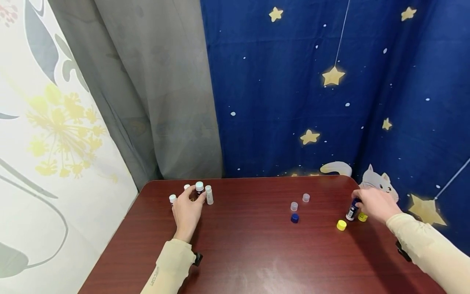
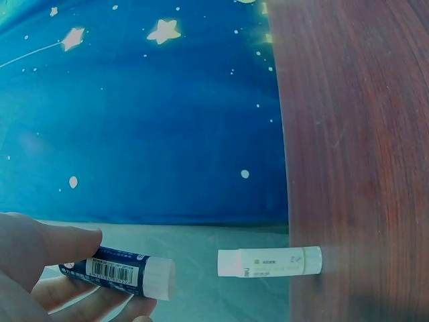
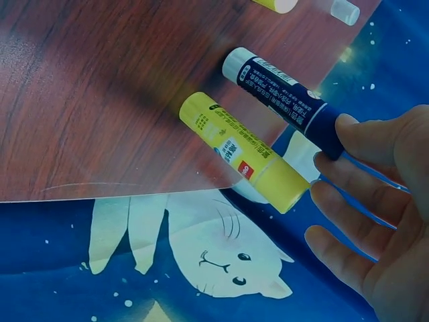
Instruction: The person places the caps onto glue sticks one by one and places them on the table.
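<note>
At the table's back left, my left hand [image 1: 188, 210] holds a dark blue glue stick [image 2: 114, 272] with a white end between thumb and fingers. A white glue stick [image 2: 268, 261] stands beside it, apart from the hand. Over at the right edge, my right hand [image 1: 376, 204] pinches the blue-capped end of another dark blue glue stick [image 3: 281, 94] between thumb and fingers. A yellow glue stick [image 3: 241, 151] stands close beside that one, near my curved lower fingers. In the head view my left hand partly hides the sticks behind it.
Right of the table's middle lie two clear caps [image 1: 294, 206] and a blue cap [image 1: 295, 218]. A yellow cap [image 1: 341, 225] sits left of my right hand. Another white-topped stick [image 1: 173, 199] stands left of my left hand. Curtains hang behind the table [image 1: 242, 245].
</note>
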Demonstrator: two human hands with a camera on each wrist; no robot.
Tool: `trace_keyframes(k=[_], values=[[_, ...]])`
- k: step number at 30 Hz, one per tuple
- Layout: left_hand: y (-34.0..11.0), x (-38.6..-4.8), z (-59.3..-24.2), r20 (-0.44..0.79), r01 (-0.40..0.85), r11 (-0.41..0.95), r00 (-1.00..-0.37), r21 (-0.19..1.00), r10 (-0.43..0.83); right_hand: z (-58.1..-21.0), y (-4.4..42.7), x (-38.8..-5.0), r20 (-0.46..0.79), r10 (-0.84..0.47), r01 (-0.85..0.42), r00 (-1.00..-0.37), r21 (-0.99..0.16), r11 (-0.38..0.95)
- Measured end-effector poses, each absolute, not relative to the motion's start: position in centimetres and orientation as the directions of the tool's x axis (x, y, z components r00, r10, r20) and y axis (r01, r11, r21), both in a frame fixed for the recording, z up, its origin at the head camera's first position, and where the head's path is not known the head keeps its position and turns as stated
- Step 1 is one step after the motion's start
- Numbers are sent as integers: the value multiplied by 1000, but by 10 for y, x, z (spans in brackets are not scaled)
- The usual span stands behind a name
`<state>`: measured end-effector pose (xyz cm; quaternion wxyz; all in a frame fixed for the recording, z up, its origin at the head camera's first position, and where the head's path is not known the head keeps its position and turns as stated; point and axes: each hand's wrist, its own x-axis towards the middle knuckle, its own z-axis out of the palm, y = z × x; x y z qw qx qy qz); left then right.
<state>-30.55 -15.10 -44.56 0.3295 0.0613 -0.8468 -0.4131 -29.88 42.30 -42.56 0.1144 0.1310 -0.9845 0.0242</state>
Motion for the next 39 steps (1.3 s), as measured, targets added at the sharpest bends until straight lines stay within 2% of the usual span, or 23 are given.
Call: trace_keyframes(k=[22,39], values=[[-144,-294,-436,574,247,666,-750,704,-328,-426,421,-302,238,-259,-272,-936,-22,962],[-142,-284,-427,612,284,697,-741,659,-276,-418,393,-320,249,-264,-277,-932,-20,961]])
